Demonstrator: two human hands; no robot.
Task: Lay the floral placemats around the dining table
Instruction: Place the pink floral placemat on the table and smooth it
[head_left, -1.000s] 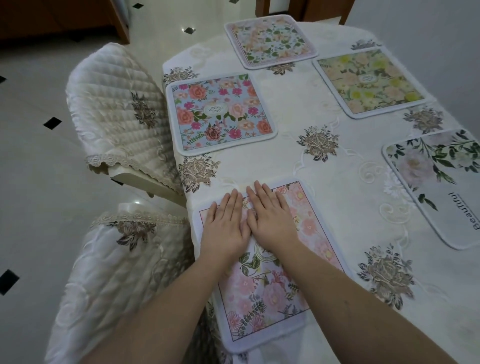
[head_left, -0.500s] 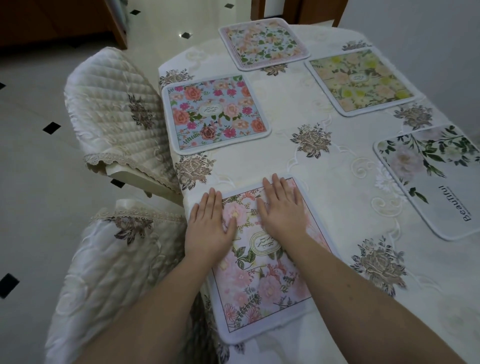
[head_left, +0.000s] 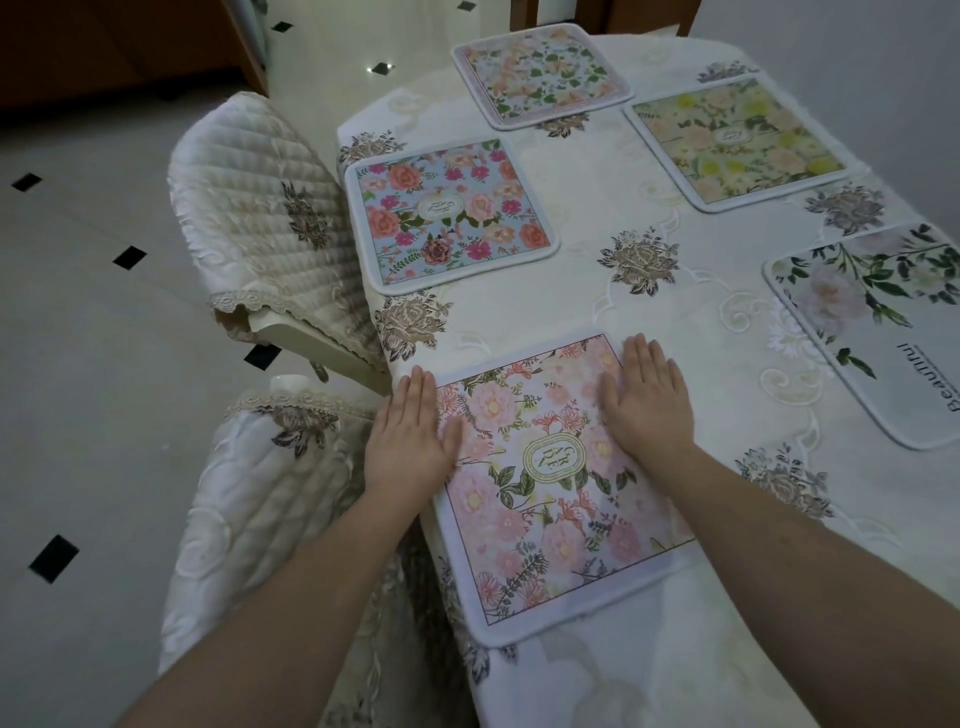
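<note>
An oval badge is sitting at the centre of the pink floral placemat (head_left: 550, 488), and its letters appear to be reading "GARDEN", stacked in short rows. On the white placemat with green leaves (head_left: 878, 332), at the right edge of the surface (head_left: 701, 332), the word "Beautiful" is running along the mat's length. The blue floral placemat (head_left: 449, 210) and the yellow floral placemat (head_left: 737, 143) are each carrying a small central label, too small to read.

The left hand (head_left: 410, 436) is lying flat, its grip spread wide with fingers straight and together, pressing on the left border of the pink mat where that border is meeting the surface edge. The right hand (head_left: 647, 400) is lying flat too, fingers straight, its grip holding nothing, palm pressing on the mat's far right part. The two hands are resting well apart, with the badge between them.

The pink mat is lying at the near left place of the surface, its near corner hanging slightly over the edge. A fifth mat, the pale floral placemat (head_left: 540, 73), is lying at the far end. Two chairs with quilted cream covers are standing beside the surface: the far chair (head_left: 265, 218) by the blue mat, the near chair (head_left: 270, 519) by the pink one.
</note>
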